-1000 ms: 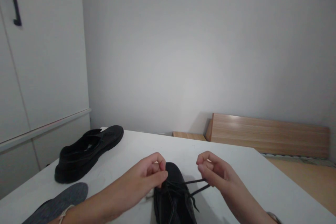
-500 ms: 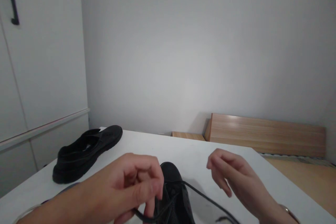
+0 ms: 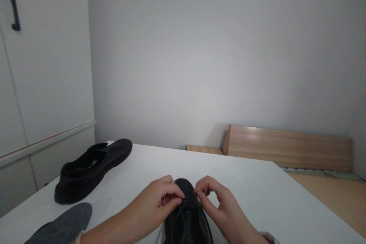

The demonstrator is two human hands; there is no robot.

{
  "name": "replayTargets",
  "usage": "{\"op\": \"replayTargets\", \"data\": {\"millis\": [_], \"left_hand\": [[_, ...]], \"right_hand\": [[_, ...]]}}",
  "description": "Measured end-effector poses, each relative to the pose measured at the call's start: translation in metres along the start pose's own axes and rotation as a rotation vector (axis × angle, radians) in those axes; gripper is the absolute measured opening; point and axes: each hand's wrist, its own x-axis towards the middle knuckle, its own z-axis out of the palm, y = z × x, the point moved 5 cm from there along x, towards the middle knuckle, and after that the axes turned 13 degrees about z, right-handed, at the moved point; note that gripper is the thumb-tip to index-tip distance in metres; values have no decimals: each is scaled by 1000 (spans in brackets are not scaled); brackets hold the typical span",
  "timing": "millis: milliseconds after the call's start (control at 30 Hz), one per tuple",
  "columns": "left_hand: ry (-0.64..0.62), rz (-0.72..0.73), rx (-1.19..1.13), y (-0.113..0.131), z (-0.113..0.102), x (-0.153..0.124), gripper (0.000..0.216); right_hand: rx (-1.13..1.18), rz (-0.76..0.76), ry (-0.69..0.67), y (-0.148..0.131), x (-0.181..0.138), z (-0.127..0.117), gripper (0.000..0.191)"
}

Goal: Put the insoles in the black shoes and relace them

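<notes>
A black lace-up shoe (image 3: 187, 217) sits toe-away on the white table (image 3: 251, 190) right in front of me. My left hand (image 3: 160, 200) and my right hand (image 3: 213, 202) meet over its front eyelets. Each pinches the black shoelace (image 3: 188, 199) between thumb and forefinger, fingers curled. The lace runs as a short dark stretch between the two pinches. The shoe's rear half is cut off by the bottom edge.
A second black shoe (image 3: 93, 167) lies at the table's far left, toe pointing away. A grey insole (image 3: 64, 223) lies at the near left edge. A white cupboard (image 3: 42, 76) stands on the left; wooden boards (image 3: 288, 146) lean by the wall.
Both hands have come together over the shoe's toe end. The right hand, loosely spread half a second ago, has closed on the lace. The left hand has moved forward and down.
</notes>
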Motion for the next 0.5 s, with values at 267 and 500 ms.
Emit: {"op": "replayTargets", "data": {"millis": [267,500], "left_hand": [[168,25,-285,22,-41,-2,33],[-151,-1,523,3,-53,-15,14]], "right_hand": [[-75,35,55,-14,4,-37,28],[-383,309,-312,27,9,-54,13]]}}
